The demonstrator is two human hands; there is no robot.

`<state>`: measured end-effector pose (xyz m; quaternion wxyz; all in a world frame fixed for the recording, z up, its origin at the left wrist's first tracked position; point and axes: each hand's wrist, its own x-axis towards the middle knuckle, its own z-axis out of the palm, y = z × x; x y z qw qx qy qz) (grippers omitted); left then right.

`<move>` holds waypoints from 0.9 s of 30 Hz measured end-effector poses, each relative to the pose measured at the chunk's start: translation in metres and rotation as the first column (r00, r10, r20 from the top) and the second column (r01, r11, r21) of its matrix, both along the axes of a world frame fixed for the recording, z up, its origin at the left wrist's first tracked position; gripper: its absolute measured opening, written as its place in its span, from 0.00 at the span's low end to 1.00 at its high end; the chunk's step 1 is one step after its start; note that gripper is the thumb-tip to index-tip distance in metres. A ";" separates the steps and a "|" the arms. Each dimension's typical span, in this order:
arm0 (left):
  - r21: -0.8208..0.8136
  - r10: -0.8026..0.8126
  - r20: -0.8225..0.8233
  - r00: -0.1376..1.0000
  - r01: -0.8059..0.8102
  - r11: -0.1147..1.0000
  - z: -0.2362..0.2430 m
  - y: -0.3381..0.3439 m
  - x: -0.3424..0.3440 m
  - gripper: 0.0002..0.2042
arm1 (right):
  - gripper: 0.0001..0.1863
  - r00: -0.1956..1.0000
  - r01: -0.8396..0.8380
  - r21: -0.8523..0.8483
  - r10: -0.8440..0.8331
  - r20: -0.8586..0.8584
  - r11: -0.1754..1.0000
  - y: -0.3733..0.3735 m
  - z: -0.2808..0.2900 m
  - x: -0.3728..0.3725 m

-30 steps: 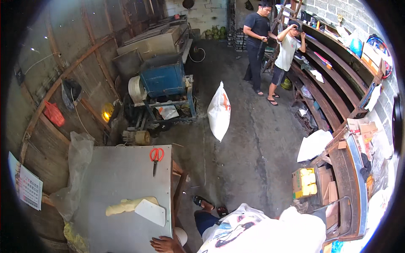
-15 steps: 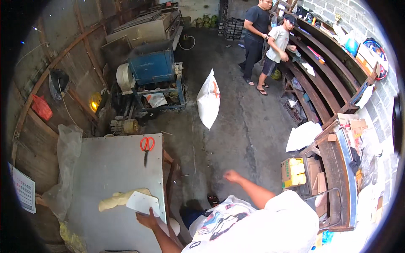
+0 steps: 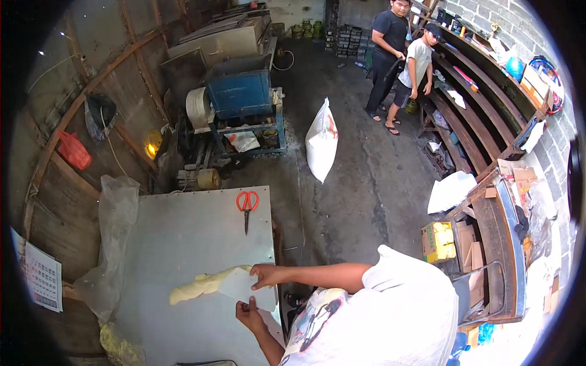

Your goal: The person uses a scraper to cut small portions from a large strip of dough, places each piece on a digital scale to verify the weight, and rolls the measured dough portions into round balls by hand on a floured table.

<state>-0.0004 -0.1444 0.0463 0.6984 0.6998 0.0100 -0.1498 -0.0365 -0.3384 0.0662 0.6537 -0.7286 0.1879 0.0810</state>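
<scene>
Scraper (image 3: 236, 284) — white, flat — overlapped dough (image 3: 198, 288) at its 9 o'clock on table (image 3: 165, 238). Right hand (image 3: 267, 276) pinched it at 2 o'clock; left hand (image 3: 249, 315), half-curled at 6 o'clock — hold unclear. Likely positioning; next needed 2 steady grips.

Table (image 3: 183, 229): red-handled scissors (image 3: 246, 211) near the far right corner; clear plastic sheet (image 3: 119, 213) along the left side
Left wall (image 3: 76, 210): red bag (image 3: 74, 150), black bag (image 3: 99, 116), glowing yellow lamp (image 3: 153, 146), calendar (image 3: 43, 276) nearest
Floor (image 3: 342, 213): white sack (image 3: 321, 143) beyond the table, blue machine (image 3: 240, 94) to its left
Far right: dark-shirted person (image 3: 384, 55) and light-shirted person (image 3: 417, 64) standing beside wooden shelves (image 3: 482, 122)
Near right: carton (image 3: 431, 244) with yellow packs (image 3: 444, 243)
Far end: green gas cylinders (image 3: 307, 28)
</scene>
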 end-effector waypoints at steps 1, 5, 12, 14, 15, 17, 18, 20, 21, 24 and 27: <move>0.078 -0.175 0.055 0.983 0.171 0.982 0.000 0.006 0.009 0.17 | 0.44 0.988 0.074 -0.259 -0.035 0.153 0.963 -0.004 -0.011 -0.002; -0.061 -0.163 -0.076 0.984 0.159 0.985 0.006 -0.006 0.014 0.17 | 0.34 0.994 0.043 -0.079 -0.035 0.101 0.996 -0.022 -0.022 -0.007; 0.382 0.014 0.426 0.905 -0.194 0.904 -0.044 -0.030 0.018 0.33 | 0.25 0.958 0.253 0.501 -0.288 -0.009 0.828 -0.065 0.013 -0.066; 0.790 -0.117 0.322 0.939 -0.199 0.579 -0.052 -0.050 0.016 0.49 | 0.24 0.934 0.309 0.552 -0.357 -0.022 0.775 -0.087 0.027 -0.098; 0.810 -0.239 0.348 0.907 -0.162 0.564 -0.046 -0.071 0.012 0.59 | 0.23 0.901 0.369 0.606 -0.432 -0.046 0.705 -0.093 0.034 -0.112; 0.814 -0.261 0.354 0.898 -0.158 0.560 -0.074 -0.079 0.032 0.59 | 0.23 0.887 0.369 0.646 -0.461 -0.029 0.668 -0.098 0.033 -0.125; 0.823 -0.249 0.353 0.902 -0.173 0.542 -0.092 -0.088 0.039 0.59 | 0.22 0.891 0.341 0.688 -0.454 -0.019 0.641 -0.102 0.032 -0.131; 0.803 -0.127 0.463 0.877 -0.355 0.478 -0.097 -0.050 0.033 0.55 | 0.23 0.888 0.354 0.691 -0.459 -0.036 0.630 -0.087 0.012 -0.113; 0.773 -0.138 0.553 0.822 -0.444 0.453 -0.091 -0.080 0.029 0.52 | 0.23 0.814 0.427 0.690 -0.581 -0.011 0.585 -0.101 0.024 -0.155; 0.720 -0.089 0.391 0.916 -0.245 0.649 -0.053 -0.075 0.039 0.48 | 0.24 0.776 0.447 0.718 -0.631 -0.015 0.533 -0.099 0.032 -0.185; 0.274 0.053 0.540 0.840 -0.235 0.932 -0.146 -0.038 0.098 0.32 | 0.25 0.764 0.451 0.756 -0.643 -0.053 0.474 -0.091 0.032 -0.196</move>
